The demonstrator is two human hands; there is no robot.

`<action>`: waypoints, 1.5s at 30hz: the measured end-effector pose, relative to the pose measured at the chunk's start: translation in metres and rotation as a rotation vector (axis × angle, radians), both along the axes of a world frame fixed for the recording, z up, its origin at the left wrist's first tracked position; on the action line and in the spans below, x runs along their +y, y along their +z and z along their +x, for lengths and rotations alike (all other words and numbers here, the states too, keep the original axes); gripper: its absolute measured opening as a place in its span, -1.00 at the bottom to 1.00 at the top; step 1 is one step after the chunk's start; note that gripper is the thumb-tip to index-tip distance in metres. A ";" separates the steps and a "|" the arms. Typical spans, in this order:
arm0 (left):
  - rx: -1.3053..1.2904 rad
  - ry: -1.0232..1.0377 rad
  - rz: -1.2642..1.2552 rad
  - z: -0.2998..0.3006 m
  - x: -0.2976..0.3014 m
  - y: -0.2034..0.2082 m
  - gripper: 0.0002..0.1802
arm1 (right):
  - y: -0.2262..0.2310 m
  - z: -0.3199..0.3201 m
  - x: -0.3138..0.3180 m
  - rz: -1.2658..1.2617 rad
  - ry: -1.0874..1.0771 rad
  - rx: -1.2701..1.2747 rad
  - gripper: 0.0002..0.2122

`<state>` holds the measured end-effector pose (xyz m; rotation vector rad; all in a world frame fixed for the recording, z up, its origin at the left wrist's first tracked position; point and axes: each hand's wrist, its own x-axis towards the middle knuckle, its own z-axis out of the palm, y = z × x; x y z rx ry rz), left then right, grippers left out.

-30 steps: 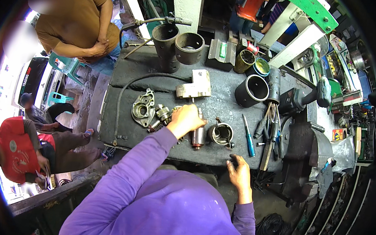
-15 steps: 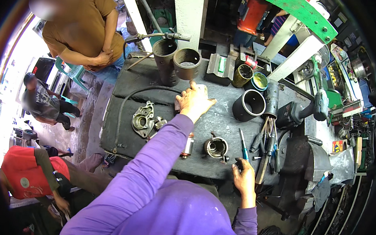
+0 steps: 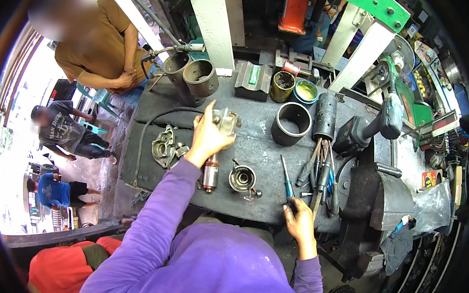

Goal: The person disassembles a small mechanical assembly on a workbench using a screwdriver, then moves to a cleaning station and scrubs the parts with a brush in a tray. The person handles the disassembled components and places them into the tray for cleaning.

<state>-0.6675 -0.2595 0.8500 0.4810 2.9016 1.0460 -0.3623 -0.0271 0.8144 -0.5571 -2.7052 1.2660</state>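
Landmark: upright black cylinder point(image 3: 290, 138). Pale metal block point(image 3: 227, 122) left of it, in left hand point(image 3: 210, 136): thumb along near side, index stretched away, rest hidden. Stub end points right, cylinder-ward; long axis unclear, blurred. Bench top point(image 3: 257, 134) spans between. Nearer than cylinder, at bench's near edge: right hand point(image 3: 301, 222), fingers half-curled; contact with screwdriver point(image 3: 289, 188) unclear.
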 end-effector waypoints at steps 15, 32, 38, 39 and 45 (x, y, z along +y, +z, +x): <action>0.740 -0.429 0.182 0.090 -0.126 0.059 0.25 | 0.027 -0.073 0.011 0.067 0.092 0.059 -0.72; -0.402 0.112 1.314 0.069 -0.359 0.028 0.33 | 0.099 -0.137 -0.177 0.071 -0.002 0.134 -0.77; -1.039 0.227 1.914 0.065 -0.397 -0.034 -0.16 | 0.048 -0.236 -0.288 0.413 0.442 0.051 -0.48; -1.098 0.228 2.010 0.065 -0.399 -0.043 -0.14 | 0.042 -0.254 -0.295 0.470 0.456 0.032 -0.41; -1.180 0.082 2.143 0.068 -0.401 -0.071 0.05 | 0.023 -0.346 -0.314 0.692 0.772 -0.031 -0.32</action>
